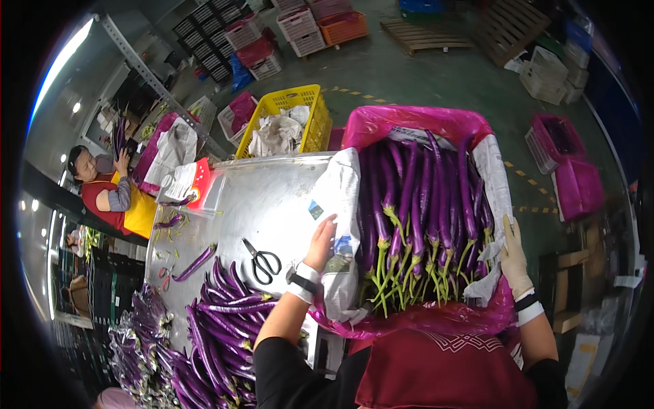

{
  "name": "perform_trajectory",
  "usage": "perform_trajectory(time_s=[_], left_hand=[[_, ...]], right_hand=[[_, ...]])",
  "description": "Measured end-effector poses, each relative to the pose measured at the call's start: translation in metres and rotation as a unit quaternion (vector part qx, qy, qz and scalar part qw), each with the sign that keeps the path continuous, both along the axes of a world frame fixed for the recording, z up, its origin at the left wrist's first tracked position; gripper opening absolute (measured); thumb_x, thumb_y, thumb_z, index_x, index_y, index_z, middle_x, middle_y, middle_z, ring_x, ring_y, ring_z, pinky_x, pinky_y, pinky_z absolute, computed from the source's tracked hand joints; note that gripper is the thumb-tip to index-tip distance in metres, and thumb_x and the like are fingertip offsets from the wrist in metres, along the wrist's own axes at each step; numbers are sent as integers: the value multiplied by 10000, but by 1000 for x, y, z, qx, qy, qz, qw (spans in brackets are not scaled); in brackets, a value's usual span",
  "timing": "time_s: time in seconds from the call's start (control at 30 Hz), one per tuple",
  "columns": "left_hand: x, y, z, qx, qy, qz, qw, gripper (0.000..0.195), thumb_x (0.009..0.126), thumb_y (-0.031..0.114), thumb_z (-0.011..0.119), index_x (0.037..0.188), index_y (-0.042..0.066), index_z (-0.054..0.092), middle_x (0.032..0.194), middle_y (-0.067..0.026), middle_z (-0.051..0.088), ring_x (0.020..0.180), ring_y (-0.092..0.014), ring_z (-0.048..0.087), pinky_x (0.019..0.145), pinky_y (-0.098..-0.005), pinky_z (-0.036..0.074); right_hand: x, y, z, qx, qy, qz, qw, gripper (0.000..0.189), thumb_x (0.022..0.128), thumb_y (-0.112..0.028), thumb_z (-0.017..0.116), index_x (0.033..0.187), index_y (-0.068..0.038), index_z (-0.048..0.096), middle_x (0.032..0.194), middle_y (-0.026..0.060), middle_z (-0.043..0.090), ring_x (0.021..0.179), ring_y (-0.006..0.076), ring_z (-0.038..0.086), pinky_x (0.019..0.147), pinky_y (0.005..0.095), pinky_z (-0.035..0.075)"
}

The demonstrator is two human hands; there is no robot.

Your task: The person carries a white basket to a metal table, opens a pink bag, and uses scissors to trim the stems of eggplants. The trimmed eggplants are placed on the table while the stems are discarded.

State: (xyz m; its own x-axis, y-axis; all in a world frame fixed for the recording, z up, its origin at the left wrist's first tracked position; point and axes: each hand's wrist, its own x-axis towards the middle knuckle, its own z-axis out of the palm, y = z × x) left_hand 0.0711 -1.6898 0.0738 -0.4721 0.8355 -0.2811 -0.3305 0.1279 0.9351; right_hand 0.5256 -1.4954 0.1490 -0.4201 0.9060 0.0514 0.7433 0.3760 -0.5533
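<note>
Long purple eggplants [424, 189] lie side by side in a crate lined with magenta plastic film [419, 117], their green stems towards me. Newspaper sheets cover its two sides. My left hand [322, 245], bare with a dark band over a white cuff, rests extended against the left newspaper sheet [345, 204]. Along the crate's right edge, my right hand [516, 263] in a pale glove touches the other newspaper sheet [493, 179]; whether it grips the edge is unclear. Black-handled scissors [263, 263] lie on the metal table [230, 199], left of my left hand.
Loose eggplants [225, 327] and bagged eggplants [138, 337] heap at the table's near left. Red-handled scissors [164, 276] lie nearby. A yellow crate [319, 115] holding crumpled paper stands beyond. A co-worker [110, 191] holds eggplants at left. Magenta-lined crates [577, 189] stand at right.
</note>
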Motion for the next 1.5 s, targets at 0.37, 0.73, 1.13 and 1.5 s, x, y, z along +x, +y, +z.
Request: perform_trajectory(time_s=[0.37,0.73,1.13,1.5], left_hand=[[-6,-11,-117,-144,113,63,981,419,993,298,426,1301,25,511,1198,-109,592,1106,-223,552,946,-354,434],[30,-31,-17,-66,-96,75,990,370,992,305,460,1179,15,593,1061,-68,655,936,-170,624,830,-305,499],[-74,-108,9,-561,435,146,689,721,739,312,662,1368,105,379,1118,-281,580,1048,-399,591,902,-459,483],[-111,-116,52,-368,475,194,775,460,654,185,671,1039,-41,557,854,-187,642,726,-342,631,637,-398,498]], right_hand=[[4,2,-5,-1,-1,0,1000,843,788,130,495,1503,-240,243,1545,144,218,1286,385,415,1008,355,430],[2,5,-3,12,3,14,1000,817,797,147,463,1505,-202,249,1544,162,211,1341,366,359,1063,353,374],[3,5,0,10,43,36,998,794,795,152,481,1492,-176,287,1513,194,268,1352,351,354,1073,343,360],[22,-5,97,24,31,76,996,748,800,-67,646,1472,-125,321,1526,195,265,1375,336,339,1094,372,329]])
